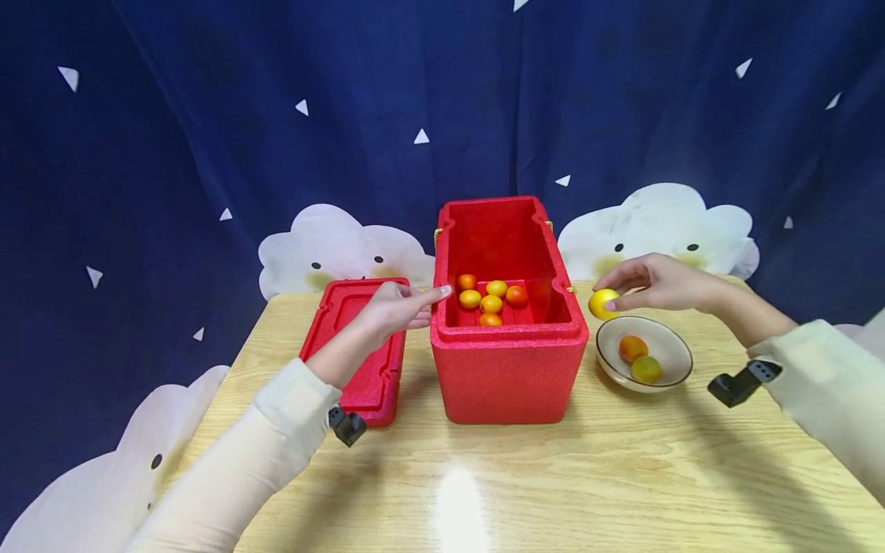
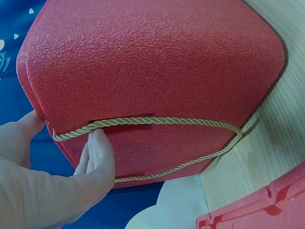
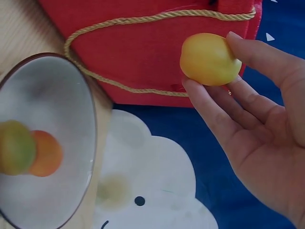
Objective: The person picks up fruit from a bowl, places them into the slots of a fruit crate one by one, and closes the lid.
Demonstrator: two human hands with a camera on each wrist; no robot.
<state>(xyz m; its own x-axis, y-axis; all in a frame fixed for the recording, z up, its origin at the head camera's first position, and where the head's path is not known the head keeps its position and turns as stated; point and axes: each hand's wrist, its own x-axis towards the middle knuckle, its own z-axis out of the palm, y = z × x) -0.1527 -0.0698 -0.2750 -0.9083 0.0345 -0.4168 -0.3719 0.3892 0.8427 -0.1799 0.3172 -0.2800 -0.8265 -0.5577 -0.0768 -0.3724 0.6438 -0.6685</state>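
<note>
My right hand (image 1: 657, 283) pinches a yellow plum-like fruit (image 3: 209, 59) between thumb and fingertips, above the near-left rim of a white bowl (image 1: 674, 338) with a dark edge. Inside that bowl lie an orange-red fruit (image 1: 632, 347) and a greenish one (image 1: 646, 369). A red foam box (image 1: 512, 384) stands open left of the bowl, with several yellow and orange fruits (image 1: 491, 304) on its floor. My left hand (image 1: 401, 309) grips the box's left wall, the thumb at the rim and the fingers against the outer side beside a gold cord (image 2: 190, 120).
The red lid (image 1: 359, 369) lies on the wooden table (image 1: 539, 484) to the left of the box. Another gold cord (image 3: 138, 19) hangs along the box's right side. Behind the table hangs a dark blue curtain (image 1: 387, 92) with white triangles and clouds.
</note>
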